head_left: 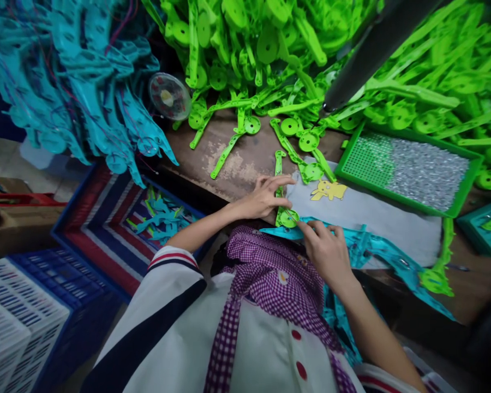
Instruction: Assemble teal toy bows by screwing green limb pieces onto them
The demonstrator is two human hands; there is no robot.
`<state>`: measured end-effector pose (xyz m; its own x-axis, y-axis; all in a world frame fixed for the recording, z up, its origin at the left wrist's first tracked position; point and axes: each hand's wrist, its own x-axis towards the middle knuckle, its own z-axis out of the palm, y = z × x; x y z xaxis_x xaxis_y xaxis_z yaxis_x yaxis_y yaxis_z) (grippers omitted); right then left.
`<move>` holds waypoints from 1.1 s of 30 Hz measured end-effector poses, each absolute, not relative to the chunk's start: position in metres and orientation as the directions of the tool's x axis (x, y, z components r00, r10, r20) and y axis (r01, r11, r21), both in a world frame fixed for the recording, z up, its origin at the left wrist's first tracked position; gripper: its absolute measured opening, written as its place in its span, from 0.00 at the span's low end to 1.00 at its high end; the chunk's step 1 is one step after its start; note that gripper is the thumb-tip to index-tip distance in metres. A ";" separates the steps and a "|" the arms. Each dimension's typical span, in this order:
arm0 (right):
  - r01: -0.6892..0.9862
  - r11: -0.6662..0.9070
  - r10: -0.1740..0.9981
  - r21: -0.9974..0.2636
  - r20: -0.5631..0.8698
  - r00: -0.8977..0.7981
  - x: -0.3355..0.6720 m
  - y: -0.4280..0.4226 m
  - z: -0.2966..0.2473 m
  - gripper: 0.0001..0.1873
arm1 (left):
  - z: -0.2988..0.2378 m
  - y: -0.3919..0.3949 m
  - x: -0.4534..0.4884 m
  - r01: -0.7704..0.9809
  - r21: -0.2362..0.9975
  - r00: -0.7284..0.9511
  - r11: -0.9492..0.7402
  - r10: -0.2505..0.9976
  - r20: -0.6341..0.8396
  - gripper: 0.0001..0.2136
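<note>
My left hand (pixel 265 197) grips a bright green plastic arm piece (pixel 279 164) at the table's front edge, thumb and fingers on either side of it. The piece ends in a round disc (pixel 288 219) close to my lap. My right hand (pixel 327 250) has its fingertips pinched at that disc; whatever is between them is too small to make out. Beneath and beside my right hand lies a long turquoise plastic piece (pixel 387 252), partly covered by the fingers. A grey cloth with a yellow cartoon figure (pixel 328 190) is spread under the work.
Green pieces (pixel 265 49) are heaped along the back. A green tray (pixel 409 166) of small silvery parts stands right. A dark pole-like tool (pixel 364 60) hangs above. Turquoise pieces with wires (pixel 73 71) are piled left, above a striped-lined crate (pixel 106 229). A clear round container (pixel 169 96) stands nearby.
</note>
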<state>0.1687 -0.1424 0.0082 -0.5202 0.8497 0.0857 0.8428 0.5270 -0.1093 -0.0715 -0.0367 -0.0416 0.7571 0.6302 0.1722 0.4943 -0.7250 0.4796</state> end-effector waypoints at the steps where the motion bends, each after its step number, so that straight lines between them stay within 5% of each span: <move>1: 0.845 0.523 0.852 -0.112 0.084 -0.516 0.168 -0.142 0.008 0.17 | -0.041 -0.037 -0.071 0.478 0.463 0.777 -0.746 0.605 0.174 0.19; 11: 0.860 0.506 0.862 -0.073 0.093 -0.499 0.165 -0.138 0.011 0.14 | -0.026 -0.026 -0.066 0.259 0.363 0.943 -0.895 0.316 0.106 0.26; 22: 0.911 0.345 0.936 -0.228 0.157 -0.315 0.189 -0.139 0.008 0.12 | -0.011 -0.021 -0.062 0.229 0.406 0.956 -0.885 0.283 0.078 0.26; 33: 0.860 0.164 0.975 -0.483 -0.055 -0.217 0.197 -0.124 0.003 0.17 | -0.006 -0.019 -0.061 0.238 0.399 0.961 -0.886 0.274 0.036 0.24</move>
